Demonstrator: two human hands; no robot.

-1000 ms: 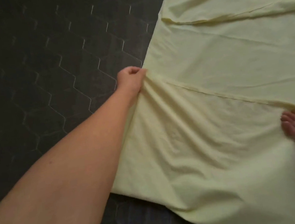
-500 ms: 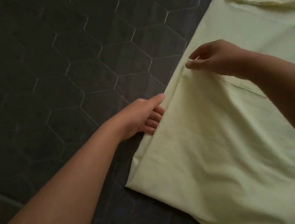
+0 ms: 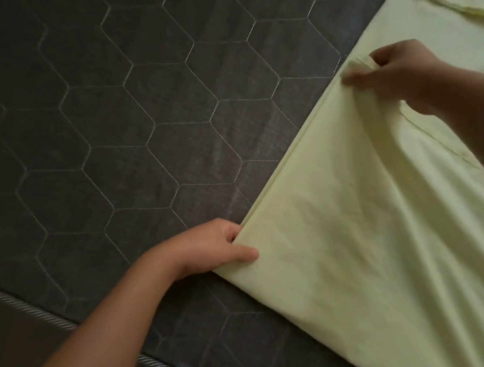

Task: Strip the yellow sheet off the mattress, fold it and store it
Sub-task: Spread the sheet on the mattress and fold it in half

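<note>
Yellow sheet point(image 3: 362, 245) folded edge runs diagonally, near-left to far-right.

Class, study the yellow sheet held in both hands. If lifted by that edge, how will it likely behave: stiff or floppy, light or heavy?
Probably floppy: the yellow sheet sags in soft folds between the left hand and right hand. Likely light, since mere pinches hold its edge. Pushed across the mattress, it would probably bunch up, as its wrinkles suggest.

Left hand point(image 3: 209, 247) partly under yellow sheet point(image 3: 362, 245)
</note>
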